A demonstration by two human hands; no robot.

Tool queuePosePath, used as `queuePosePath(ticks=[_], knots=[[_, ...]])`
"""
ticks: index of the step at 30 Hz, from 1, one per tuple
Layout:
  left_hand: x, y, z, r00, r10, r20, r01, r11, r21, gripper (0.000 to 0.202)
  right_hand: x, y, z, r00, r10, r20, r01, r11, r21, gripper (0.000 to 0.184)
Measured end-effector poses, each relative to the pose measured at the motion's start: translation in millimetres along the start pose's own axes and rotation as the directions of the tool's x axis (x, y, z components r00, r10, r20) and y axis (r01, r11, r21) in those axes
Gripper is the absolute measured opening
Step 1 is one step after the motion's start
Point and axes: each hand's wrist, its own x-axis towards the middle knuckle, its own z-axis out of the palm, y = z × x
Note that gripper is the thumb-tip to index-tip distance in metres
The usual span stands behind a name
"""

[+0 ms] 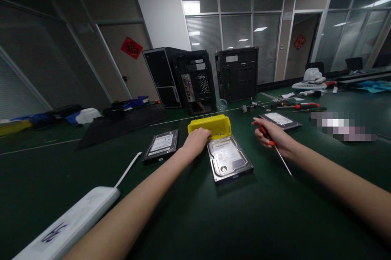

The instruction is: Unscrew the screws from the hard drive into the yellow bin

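Observation:
My left hand (199,140) reaches into the front of a yellow plastic bin (210,123), fingers curled together. What the fingertips pinch, if anything, is hidden. Small bits, too small to name, lie inside the bin. Directly in front of it a hard drive (229,158) lies flat, label side up. In my right hand (279,138) is a screwdriver (268,134) with a red and black handle, its shaft pointing down toward me. A second hard drive (161,146) rests left of my left hand, and a third hard drive (281,120) lies just beyond my right hand.
Computer cases (200,83) stand along the back of the green table (189,211). Pliers (305,106) and other tools lie at the back right. A white power strip (73,219) with its cable occupies the near left. A dark mat (122,123) lies at the far left.

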Motion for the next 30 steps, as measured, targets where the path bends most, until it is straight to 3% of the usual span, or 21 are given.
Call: queuePosePath(ticks=[3,6,7,10,13,25,28,30], knots=[[-4.9,10.2,-8.8,1.0,0.016,-0.012,-0.016,1.0,0.013,0.02,-7.9,-6.7,7.5,0.994,-0.098,0.055,0.11,0.946,-0.306,0.026],[-20.2,34.3,-27.9,0.996,0.076,-0.043,-0.075,0.997,0.009,0.021,-12.3,-9.8,12.5,0.992,-0.11,0.058,0.124,0.901,-0.416,0.025],[-26.9,44.1,-35.0,0.986,0.148,-0.071,-0.15,0.988,-0.032,0.022,-12.7,-9.8,13.1,0.993,-0.109,0.052,0.121,0.892,-0.436,0.024],[-45.5,71.4,-50.3,0.892,0.428,-0.144,-0.452,0.839,-0.302,0.026,-11.9,-7.8,12.5,0.993,-0.109,0.041,0.115,0.877,-0.466,0.024],[-55.2,88.3,-50.8,0.846,0.501,-0.18,-0.526,0.735,-0.428,0.024,-10.8,-6.1,11.8,0.993,-0.107,0.043,0.115,0.875,-0.47,0.024],[-46.6,102.9,-25.2,0.907,0.371,-0.201,-0.41,0.662,-0.628,0.018,-8.9,-7.0,12.3,0.99,-0.138,0.027,0.136,0.889,-0.437,0.023],[-29.2,92.1,-23.6,0.914,0.309,-0.263,-0.402,0.774,-0.489,0.021,-10.1,-8.9,13.7,0.991,-0.13,0.029,0.129,0.887,-0.444,0.021],[-12.6,77.2,-25.1,0.874,0.324,-0.363,-0.425,0.871,-0.247,0.017,-11.3,-11.1,15.0,0.992,-0.122,0.03,0.123,0.888,-0.444,0.02]])
